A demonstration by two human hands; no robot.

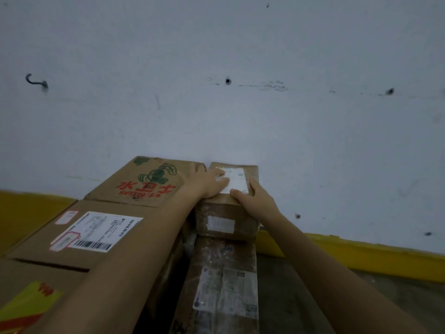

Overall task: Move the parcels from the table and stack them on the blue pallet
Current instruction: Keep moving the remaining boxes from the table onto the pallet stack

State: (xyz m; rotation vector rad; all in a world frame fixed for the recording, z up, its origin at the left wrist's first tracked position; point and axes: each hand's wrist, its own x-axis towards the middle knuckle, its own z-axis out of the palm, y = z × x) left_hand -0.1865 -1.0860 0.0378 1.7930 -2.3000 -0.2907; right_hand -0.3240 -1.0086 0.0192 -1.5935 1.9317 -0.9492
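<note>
Although the blue pallet named in the task is nowhere visible beneath the stack, five cardboard parcels can be counted against the wall. Both hands rest on the small brown cardboard parcel with a white label (234,182), which sits on top at the far end of the long brown taped parcel with a shipping label (225,280). The left hand (208,184) lies flat and open over the small parcel's left top edge, fingers spread across the label. The right hand (255,197) curls over its near right corner, thumb on top, gripping the side; its fingertips are hidden behind the box. The long parcel's near end is cut off by the bottom edge, and its label print is too blurred to read. To the left, touching the small parcel, stands the brown carton printed with a green figure and red characters (147,182). Nearer lies the flat brown carton with a white barcode label (96,231), partly covered by the left forearm. At the lower left corner, a carton with a yellow and red patch (26,302) is cut off. Behind stands a scuffed pale grey wall (216,80) with a yellow painted band (373,256) along its base, above a dark concrete floor (301,297).
</note>
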